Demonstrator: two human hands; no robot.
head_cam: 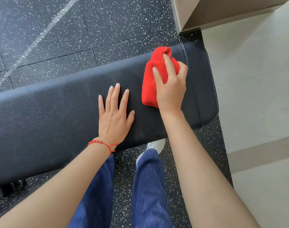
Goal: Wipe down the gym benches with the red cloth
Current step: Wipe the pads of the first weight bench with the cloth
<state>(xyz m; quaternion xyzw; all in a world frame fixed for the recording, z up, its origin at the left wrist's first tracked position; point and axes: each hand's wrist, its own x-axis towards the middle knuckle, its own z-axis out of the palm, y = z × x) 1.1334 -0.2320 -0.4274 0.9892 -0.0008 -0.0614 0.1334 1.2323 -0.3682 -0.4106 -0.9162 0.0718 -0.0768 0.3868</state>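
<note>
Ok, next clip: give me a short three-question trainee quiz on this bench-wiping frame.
1. True or false: the left hand lies flat with fingers spread on the bench.
2. Which hand grips the red cloth? A) left B) right C) both
3. Fill in: the left wrist wears a red beaded ____.

Key:
1. True.
2. B: the right hand holds the bunched cloth against the pad near the bench's end by the wall.
3. Bracelet.
</note>
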